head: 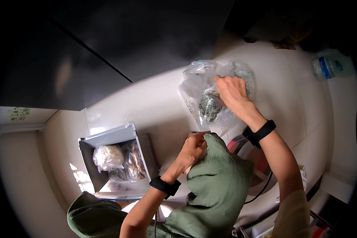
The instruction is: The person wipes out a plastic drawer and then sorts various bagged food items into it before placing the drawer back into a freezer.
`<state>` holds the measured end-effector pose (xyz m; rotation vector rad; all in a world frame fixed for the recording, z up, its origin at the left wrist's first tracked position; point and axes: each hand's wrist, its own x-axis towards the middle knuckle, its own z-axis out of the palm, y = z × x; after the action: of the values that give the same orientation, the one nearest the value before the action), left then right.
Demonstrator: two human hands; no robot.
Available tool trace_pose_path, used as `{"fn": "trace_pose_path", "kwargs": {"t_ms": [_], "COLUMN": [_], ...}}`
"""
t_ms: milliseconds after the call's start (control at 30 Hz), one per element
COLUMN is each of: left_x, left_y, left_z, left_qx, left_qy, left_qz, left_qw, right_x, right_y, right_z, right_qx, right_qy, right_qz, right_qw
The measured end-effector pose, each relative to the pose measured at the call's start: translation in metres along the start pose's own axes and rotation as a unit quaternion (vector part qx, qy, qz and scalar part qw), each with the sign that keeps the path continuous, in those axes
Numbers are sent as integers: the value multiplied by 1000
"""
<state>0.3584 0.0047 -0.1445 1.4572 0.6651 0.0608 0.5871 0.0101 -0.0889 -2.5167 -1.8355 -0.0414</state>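
A clear plastic bag (196, 71) lies on the floor in front of me, with green-speckled lumps (209, 107) showing through it. My right hand (232, 89) is closed over the upper part of the bag, its fingertips partly hidden from view. Beside my raised knee, my left hand (193, 148) has its fingers curled at the bag's near edge, where the plastic draws down to it. The knee covers part of that grip. Both wrists wear black bands.
To the left stands a grey drawer-like bin (134, 128) holding a white bagged bundle (108, 157) and a bag with brownish contents (135, 165). Dark glossy panels (131, 38) rise ahead. A round reddish container (255, 166) sits behind the knee; a plastic bottle (324, 67) is far right.
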Motion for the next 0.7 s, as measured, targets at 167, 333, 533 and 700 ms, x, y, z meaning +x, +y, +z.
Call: {"fn": "trace_pose_path", "kwargs": {"t_ms": [167, 333, 533, 700], "left_x": [2, -4, -8, -9], "left_y": [-1, 7, 5, 2], "left_z": [-7, -11, -13, -8], "left_qx": [55, 10, 29, 52], "left_qy": [-1, 0, 18, 17], "left_qz": [25, 10, -7, -51], "left_qw": [998, 1000, 999, 997], "right_x": [-1, -15, -19, -46], "right_y": [-1, 23, 34, 18], "right_z": [79, 148, 149, 147], "right_qx": [23, 57, 284, 381], "right_qy": [-188, -267, -291, -221], "right_qz": [36, 125, 239, 230], "right_qw": [981, 954, 881, 868]}}
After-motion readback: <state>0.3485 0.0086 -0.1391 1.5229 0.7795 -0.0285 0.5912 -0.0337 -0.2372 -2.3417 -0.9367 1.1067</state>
